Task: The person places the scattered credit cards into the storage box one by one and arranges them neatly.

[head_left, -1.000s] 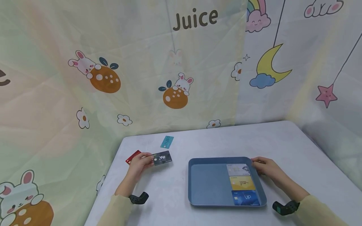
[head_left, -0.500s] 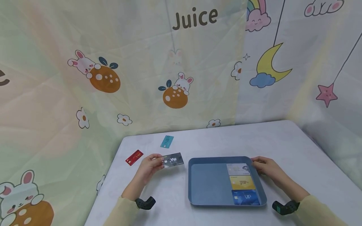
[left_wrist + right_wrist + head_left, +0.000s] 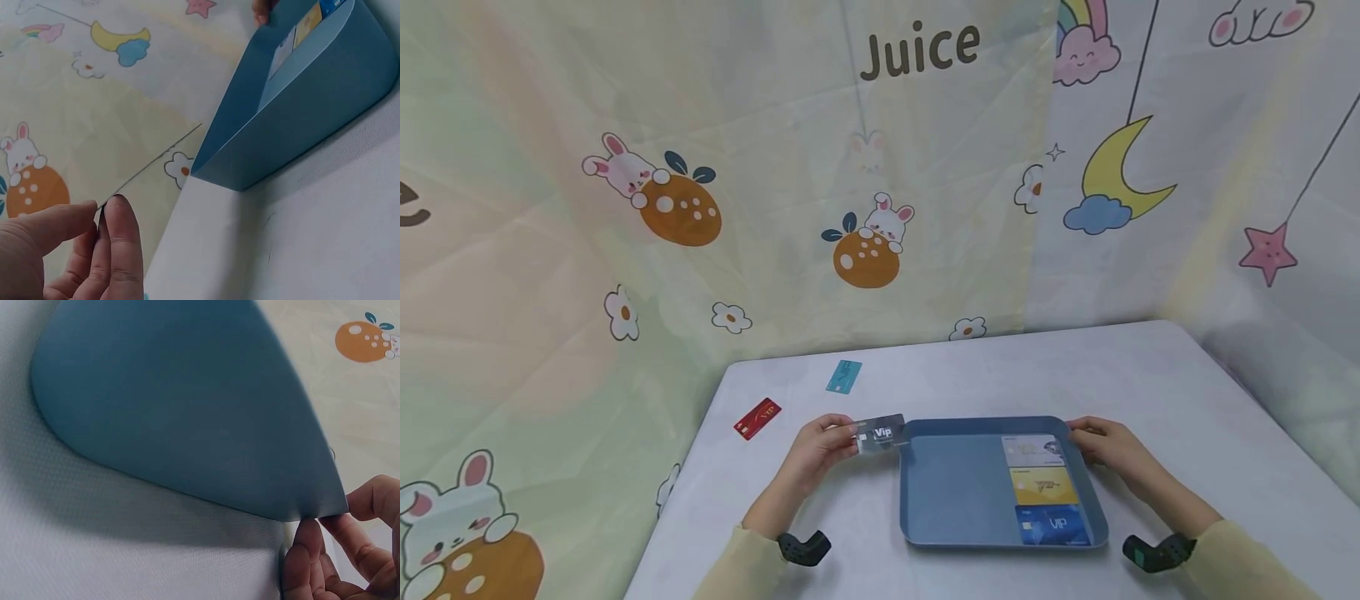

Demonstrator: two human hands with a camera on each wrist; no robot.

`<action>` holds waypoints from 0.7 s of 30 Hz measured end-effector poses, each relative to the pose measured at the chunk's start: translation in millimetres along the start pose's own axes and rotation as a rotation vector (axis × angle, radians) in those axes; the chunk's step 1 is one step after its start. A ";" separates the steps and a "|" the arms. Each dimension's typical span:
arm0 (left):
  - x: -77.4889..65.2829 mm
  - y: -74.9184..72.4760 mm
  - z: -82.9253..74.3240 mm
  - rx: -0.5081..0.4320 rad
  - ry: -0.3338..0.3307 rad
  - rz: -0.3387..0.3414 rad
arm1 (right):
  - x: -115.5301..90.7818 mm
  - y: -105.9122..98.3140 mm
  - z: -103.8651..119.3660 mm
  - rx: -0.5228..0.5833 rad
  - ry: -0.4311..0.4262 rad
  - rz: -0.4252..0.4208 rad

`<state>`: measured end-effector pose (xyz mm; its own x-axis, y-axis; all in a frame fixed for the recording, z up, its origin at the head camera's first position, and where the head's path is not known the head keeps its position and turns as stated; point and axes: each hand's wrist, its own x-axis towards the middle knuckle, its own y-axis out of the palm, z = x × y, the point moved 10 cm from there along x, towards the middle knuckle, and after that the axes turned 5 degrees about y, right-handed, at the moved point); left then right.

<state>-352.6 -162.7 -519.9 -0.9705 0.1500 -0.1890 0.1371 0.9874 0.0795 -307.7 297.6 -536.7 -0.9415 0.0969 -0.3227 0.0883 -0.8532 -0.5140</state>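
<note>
In the head view my left hand (image 3: 820,450) pinches a dark grey "Vip" card (image 3: 880,434) by its left end. The card is above the table, its right end over the back left corner of a blue tray (image 3: 955,483). Seen edge-on in the left wrist view, the card (image 3: 156,157) sits between thumb and fingers. My right hand (image 3: 1108,446) grips the tray's back right corner; the right wrist view has its fingers (image 3: 306,547) at the rim. Inside the tray, a white card (image 3: 1032,451), a gold card (image 3: 1043,486) and a blue VIP card (image 3: 1052,525) form a column along the right side.
A red VIP card (image 3: 757,418) lies on the white table (image 3: 985,379) at the left, and a teal card (image 3: 844,377) farther back. Behind the table hangs a printed cloth (image 3: 790,167). A black wrist camera (image 3: 805,548) is on the left wrist, another (image 3: 1159,553) on the right.
My left hand has carried the dark grey card rightward from beside the red card to the tray's left edge. The red card is now uncovered. The right hand and tray have stayed put.
</note>
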 end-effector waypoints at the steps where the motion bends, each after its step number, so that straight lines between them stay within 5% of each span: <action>1: -0.1 2.6 0.2 0.002 0.005 0.009 | 0.1 0.2 -0.5 -0.002 0.002 0.000; 21: 1.3 52.8 14.8 0.034 0.009 0.144 | -0.2 1.0 -3.5 0.004 0.007 0.009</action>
<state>-343.7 -109.6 -530.4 -0.9419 0.2900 -0.1694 0.2816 0.9568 0.0723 -306.3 298.5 -539.9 -0.9385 0.0924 -0.3328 0.0957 -0.8563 -0.5076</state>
